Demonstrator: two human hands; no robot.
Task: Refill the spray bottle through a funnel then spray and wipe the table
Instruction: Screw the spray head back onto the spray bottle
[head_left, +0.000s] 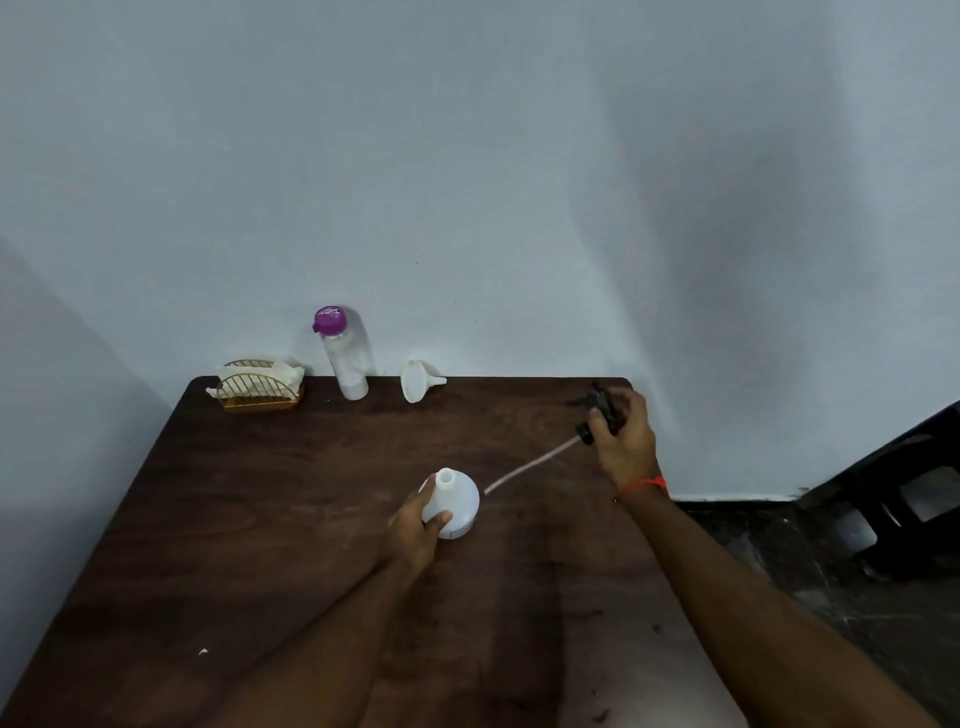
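Note:
A white spray bottle (457, 501) stands upright in the middle of the dark wooden table (260, 519), its neck open with no cap. My left hand (415, 530) grips its side. My right hand (621, 436) holds the black spray head (597, 408) near the table's far right corner, and the head's long thin tube (530, 465) trails back toward the bottle. A white funnel (417, 382) lies on its side at the far edge. A clear bottle with a purple cap (343, 353) stands to the funnel's left.
A gold wire holder with white napkins (260, 387) sits at the far left corner. A pale wall runs right behind the table. To the right, beyond the table's edge, is a dark floor with a black piece of furniture (904, 499).

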